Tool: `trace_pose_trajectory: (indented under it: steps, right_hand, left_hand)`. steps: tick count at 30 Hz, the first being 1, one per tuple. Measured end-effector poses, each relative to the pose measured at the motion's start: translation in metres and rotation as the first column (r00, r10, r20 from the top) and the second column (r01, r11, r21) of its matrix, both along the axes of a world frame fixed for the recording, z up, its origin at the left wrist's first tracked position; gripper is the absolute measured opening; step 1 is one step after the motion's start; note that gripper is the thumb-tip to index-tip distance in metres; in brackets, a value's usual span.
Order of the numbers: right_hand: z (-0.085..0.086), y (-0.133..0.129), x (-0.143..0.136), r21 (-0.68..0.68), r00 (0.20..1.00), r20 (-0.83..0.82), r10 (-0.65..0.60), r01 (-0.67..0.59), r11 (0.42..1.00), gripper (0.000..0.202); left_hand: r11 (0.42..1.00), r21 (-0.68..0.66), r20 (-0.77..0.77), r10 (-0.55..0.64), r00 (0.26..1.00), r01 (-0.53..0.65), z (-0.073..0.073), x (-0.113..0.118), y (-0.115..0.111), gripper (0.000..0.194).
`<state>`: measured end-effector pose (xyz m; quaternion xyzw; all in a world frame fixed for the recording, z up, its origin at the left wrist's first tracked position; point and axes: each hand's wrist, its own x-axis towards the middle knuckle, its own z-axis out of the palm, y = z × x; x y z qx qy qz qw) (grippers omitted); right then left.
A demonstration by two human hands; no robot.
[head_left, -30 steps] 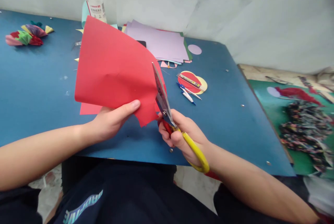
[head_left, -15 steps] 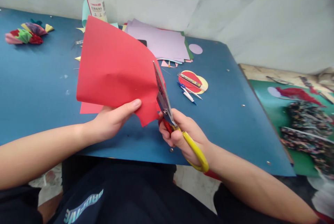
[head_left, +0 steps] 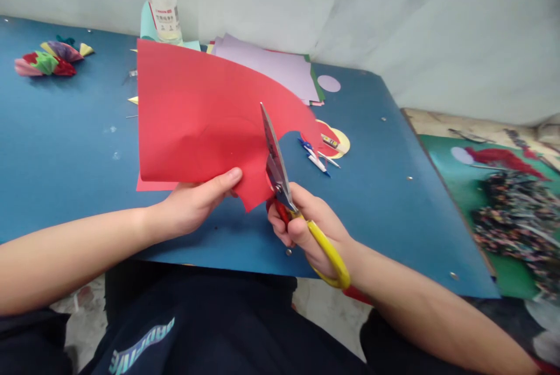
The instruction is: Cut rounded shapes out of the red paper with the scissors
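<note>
My left hand (head_left: 195,206) pinches the lower edge of a large red paper (head_left: 196,107), thumb on top and fingers underneath. The sheet is bent upward and has a curved cut edge near its lower right corner. My right hand (head_left: 310,220) is closed around the handles of scissors (head_left: 277,174) with one yellow and one red handle. The blades point up and away and lie against the paper's cut edge; how far they are apart is hard to tell.
Behind the paper are a plastic bottle (head_left: 165,16) and stacked lilac sheets (head_left: 271,72). Pens (head_left: 315,157) and paper circles (head_left: 342,140) lie to the right. Colourful crumpled paper (head_left: 48,60) sits far left on the blue table (head_left: 376,206). Beyond a gap is a green surface (head_left: 503,267).
The red paper has flattened and spread to the right, now partly covering the circles and the cutter on them. Both hands have barely shifted.
</note>
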<state>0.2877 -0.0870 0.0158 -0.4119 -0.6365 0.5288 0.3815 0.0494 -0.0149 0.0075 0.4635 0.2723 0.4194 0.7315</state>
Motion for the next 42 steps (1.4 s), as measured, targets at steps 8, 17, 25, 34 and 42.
trace_pose_trajectory:
  steps: [8,17,25,34,42]
  right_hand:
    - [0.0,0.001,-0.001,0.005,1.0,0.003,-0.004,0.004,1.0,0.059]
    - [-0.001,0.0,0.0,0.018,0.999,0.034,-0.017,0.016,1.0,0.06]
    - [0.001,0.0,0.0,-0.001,0.999,0.025,-0.028,0.028,1.0,0.06]
    - [0.001,0.0,-0.001,-0.013,0.999,0.031,-0.041,0.041,0.999,0.062]
    - [-0.002,-0.001,0.0,-0.037,0.999,0.016,-0.046,0.047,0.998,0.064]
  left_hand:
    - [1.0,-0.02,0.006,0.006,1.0,-0.006,-0.005,0.0,0.0,0.026]
    - [0.999,-0.024,0.043,-0.037,0.998,0.038,0.005,0.002,0.0,0.031]
    - [0.999,-0.018,0.076,-0.048,0.996,0.049,0.007,0.004,0.0,0.028]
    - [0.997,-0.05,0.084,-0.05,0.995,0.055,0.01,0.004,0.0,0.027]
    - [0.996,-0.078,0.081,-0.03,0.996,0.037,0.014,0.006,-0.001,0.028]
